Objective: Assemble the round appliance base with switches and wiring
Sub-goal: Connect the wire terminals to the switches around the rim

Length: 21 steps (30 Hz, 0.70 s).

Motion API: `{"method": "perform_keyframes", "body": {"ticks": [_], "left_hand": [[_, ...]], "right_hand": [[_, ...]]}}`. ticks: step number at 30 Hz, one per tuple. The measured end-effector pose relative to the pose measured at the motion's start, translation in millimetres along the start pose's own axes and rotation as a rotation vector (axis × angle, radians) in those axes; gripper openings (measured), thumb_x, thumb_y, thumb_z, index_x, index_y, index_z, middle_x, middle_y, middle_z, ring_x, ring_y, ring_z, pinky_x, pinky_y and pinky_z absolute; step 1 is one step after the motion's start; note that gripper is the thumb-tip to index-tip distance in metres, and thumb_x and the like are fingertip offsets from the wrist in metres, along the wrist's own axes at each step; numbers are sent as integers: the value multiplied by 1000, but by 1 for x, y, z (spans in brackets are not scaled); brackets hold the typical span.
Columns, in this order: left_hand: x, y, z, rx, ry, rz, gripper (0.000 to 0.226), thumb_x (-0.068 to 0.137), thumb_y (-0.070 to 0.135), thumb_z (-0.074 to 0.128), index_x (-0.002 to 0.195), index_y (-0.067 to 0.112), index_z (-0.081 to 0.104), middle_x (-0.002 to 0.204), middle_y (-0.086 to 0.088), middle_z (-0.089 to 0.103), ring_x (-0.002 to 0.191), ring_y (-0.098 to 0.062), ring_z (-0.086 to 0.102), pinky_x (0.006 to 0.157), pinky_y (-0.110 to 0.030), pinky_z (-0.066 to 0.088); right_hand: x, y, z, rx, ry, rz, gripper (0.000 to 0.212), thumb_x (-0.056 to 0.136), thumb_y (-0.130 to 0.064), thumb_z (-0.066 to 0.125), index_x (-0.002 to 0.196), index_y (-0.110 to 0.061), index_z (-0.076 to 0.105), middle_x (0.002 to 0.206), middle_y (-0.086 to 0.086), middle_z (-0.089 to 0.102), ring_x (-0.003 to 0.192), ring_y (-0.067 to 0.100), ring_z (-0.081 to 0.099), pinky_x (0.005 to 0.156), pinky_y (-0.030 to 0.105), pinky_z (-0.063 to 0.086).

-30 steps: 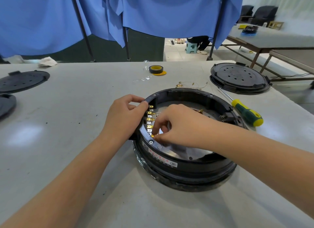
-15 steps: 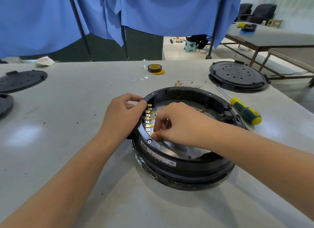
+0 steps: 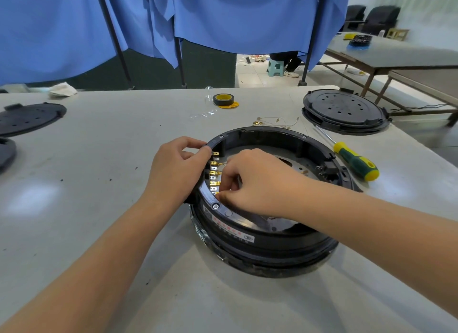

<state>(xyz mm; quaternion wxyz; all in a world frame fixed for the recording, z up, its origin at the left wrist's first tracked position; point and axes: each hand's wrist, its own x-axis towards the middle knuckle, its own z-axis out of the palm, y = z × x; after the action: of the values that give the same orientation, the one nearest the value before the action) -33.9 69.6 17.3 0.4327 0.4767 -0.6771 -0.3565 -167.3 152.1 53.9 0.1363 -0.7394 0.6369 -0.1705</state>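
From my feed, the round base (image 3: 270,236) sits on the counter (image 3: 99,159) under both hands. Left hand (image 3: 177,169) grips its rim; right hand (image 3: 257,181) pinches the lowest of five brass terminals (image 3: 215,174), hiding the wiring beneath. One screwdriver (image 3: 354,160) lies right of the right hand, one tape roll (image 3: 223,100) beyond, two black lids (image 3: 343,110) farther right. Nothing's shifted since a second ago.

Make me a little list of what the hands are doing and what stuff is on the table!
left hand: grips the rim of the round black base
right hand: fingers pinch at the row of gold terminals inside the base
screwdriver: lying right of the base, untouched
tape roll: behind the base
loose wires: behind the base
black lid: far right
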Motion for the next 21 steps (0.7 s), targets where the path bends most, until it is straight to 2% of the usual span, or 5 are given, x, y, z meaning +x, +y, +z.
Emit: {"method": "perform_keyframes", "body": {"ticks": [4, 9, 13, 16, 21], "left_hand": [[0, 0, 1, -14, 8, -8, 5, 83, 26, 65, 80, 27, 69, 62, -3, 71, 51, -14, 62, 62, -36, 54], [0, -1, -1, 0, -13, -12, 4, 84, 26, 64, 82, 26, 68, 61, 0, 71, 46, -9, 60, 55, -28, 49], [0, 0, -1, 8, -21, -10, 5, 84, 27, 64, 81, 28, 68, 62, -3, 71, 46, -11, 60, 54, -28, 49], [-1, 0, -1, 6, -22, -11, 5, 83, 28, 64, 81, 28, 68, 63, -5, 71, 46, -14, 60, 56, -32, 49], [-3, 2, -2, 7, -26, -8, 5, 84, 28, 64, 84, 27, 69, 65, -5, 72, 57, -27, 67, 59, -39, 54]], "right_hand": [[1, -1, 1, -15, -1, -18, 21, 81, -38, 67, 63, -29, 61, 69, -8, 63, 67, 9, 58, 63, 28, 49], [1, 4, 2, 33, -1, -7, 15, 78, -37, 68, 67, -27, 66, 65, -11, 63, 67, 4, 58, 63, 25, 47], [2, 10, 0, 194, 28, 43, 11, 73, -39, 73, 70, -28, 71, 59, -10, 64, 51, -4, 53, 51, 14, 43], [4, 14, -4, 309, 39, 63, 6, 77, -30, 70, 82, -30, 72, 59, -9, 62, 48, -5, 50, 50, 11, 41], [8, 16, -2, 283, 49, 134, 6, 81, -26, 67, 81, -27, 72, 53, -13, 62, 49, -4, 54, 56, 19, 44]]}}
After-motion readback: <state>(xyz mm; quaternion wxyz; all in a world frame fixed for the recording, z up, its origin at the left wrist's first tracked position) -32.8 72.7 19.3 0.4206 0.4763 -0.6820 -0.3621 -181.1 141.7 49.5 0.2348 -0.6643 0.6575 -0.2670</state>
